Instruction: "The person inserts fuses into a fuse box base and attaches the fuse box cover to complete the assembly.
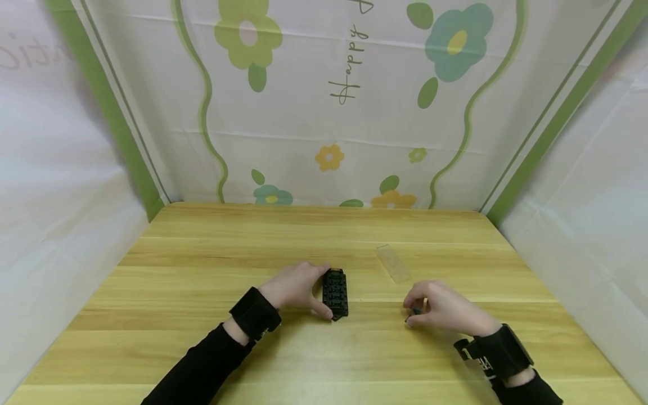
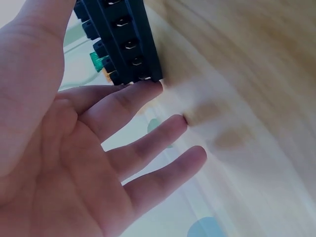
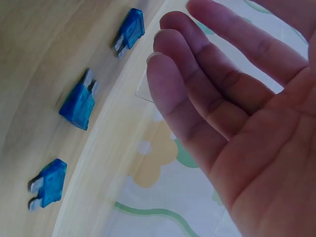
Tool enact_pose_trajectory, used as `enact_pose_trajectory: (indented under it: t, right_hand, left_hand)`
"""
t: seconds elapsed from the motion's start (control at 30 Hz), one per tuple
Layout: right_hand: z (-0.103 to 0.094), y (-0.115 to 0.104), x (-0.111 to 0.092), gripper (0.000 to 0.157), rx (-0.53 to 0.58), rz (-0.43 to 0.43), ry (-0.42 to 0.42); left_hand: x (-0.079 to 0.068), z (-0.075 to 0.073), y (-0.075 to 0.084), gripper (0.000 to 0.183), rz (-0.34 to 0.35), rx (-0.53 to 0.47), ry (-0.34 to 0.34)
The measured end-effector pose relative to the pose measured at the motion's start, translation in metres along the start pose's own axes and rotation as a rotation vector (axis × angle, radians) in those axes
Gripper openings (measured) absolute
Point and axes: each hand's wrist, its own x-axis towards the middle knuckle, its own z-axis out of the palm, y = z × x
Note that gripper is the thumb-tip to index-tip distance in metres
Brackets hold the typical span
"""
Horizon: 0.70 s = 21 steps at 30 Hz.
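Observation:
My left hand holds a black fuse block by its two ends, thumb at the near end and index finger at the far end. Its other fingers stretch out loosely in the left wrist view. A bright green piece shows at the far end of the block. To the right, my right hand is low over the table, fingers bent loosely beside several blue blade fuses. The wrist view shows one fuse near the fingertips, a second fuse and a third fuse lying apart.
A clear plastic cover lies on the wooden table between and beyond the hands. Flower-printed cloth hangs behind the table, and white cloth closes off both sides.

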Motion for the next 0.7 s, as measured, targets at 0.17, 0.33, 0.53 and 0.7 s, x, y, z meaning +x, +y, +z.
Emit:
enact_pose_trajectory:
  t: [0.17,0.33,0.53,0.7]
  right_hand:
    - [-0.001,-0.0002,-0.0008,0.018,0.018,0.007,-0.033]
    - [-0.0022,0.0002,-0.002,0.018,0.043,0.034,-0.065]
    - [-0.0015,0.0015,-0.0026,0.017,0.067,0.049,-0.084]
    - [-0.0009,0.0021,-0.0029,0.018,0.078,0.057,-0.094]
  left_hand:
    - [-0.0009,-0.0047,0.0006,0.106,0.016,-0.012,0.015]
    - [-0.0007,-0.0071,0.0001,0.101,0.035,-0.031,0.024]
    - [0.0004,-0.006,-0.0001,0.101,0.04,-0.025,0.033]
    - [0.0005,-0.0043,-0.0006,0.1,0.043,-0.021,0.037]
